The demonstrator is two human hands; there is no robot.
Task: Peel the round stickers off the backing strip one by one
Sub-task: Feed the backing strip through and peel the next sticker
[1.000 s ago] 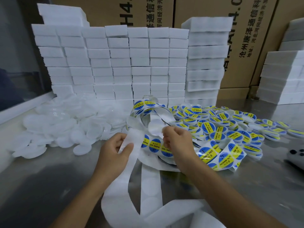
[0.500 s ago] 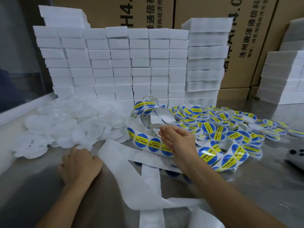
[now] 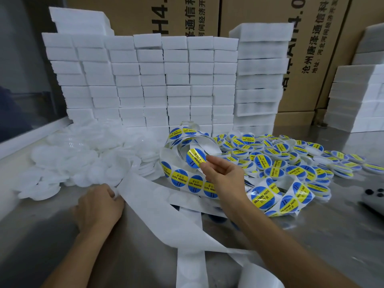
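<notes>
Now, right hand (image 3: 225, 175): fingers pinch the edge of one round sticker (image 3: 196, 158), lifted clear of the strip.
Left hand (image 3: 99, 202): knuckles up, fingers curled down onto the bare end of the backing strip (image 3: 149, 196) on the table (image 3: 311, 235).
Strip: unpeeled stickers (image 3: 188, 182) lie just below the right fingers.
White discs (image 3: 83, 161): heaped beyond the left fingers.
Labelled discs (image 3: 291, 159): piled beyond the right fingers.
</notes>
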